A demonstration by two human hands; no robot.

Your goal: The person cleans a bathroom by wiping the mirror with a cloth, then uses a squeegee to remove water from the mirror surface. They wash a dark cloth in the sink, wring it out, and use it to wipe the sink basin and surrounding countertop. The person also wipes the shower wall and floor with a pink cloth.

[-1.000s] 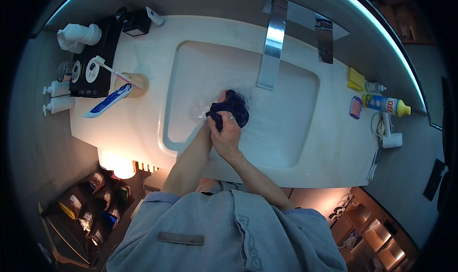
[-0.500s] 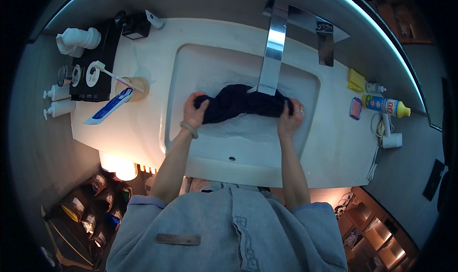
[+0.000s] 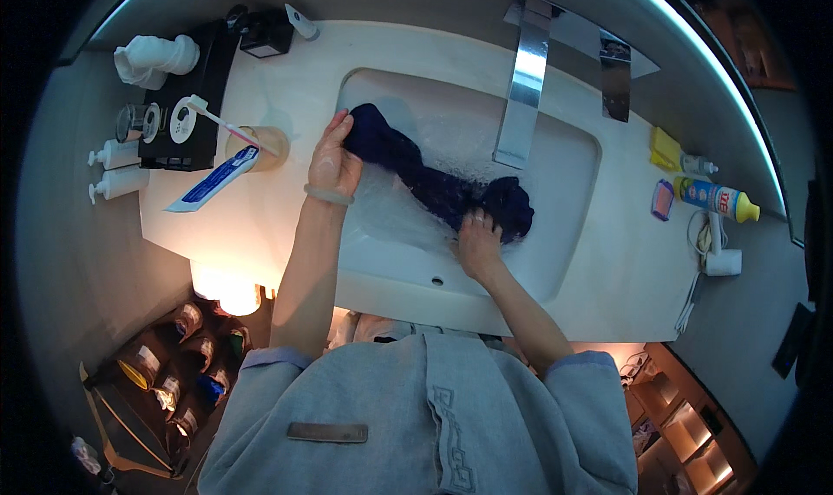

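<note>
The left hand curls its fingers beside the left rim of the sink; the right hand, back upward, reaches into the sink's front half, forearm slanting leftward

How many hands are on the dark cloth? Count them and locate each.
2: the left hand at the left end of the dark cloth, over the sink's left rim; the right hand on its right end.

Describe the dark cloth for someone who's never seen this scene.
Find the white sink basin, then the flat metal spout over it. A bunched navy cloth runs across the basin between the left hand and the right hand. It is the only fabric there, dark against the pale basin.
</note>
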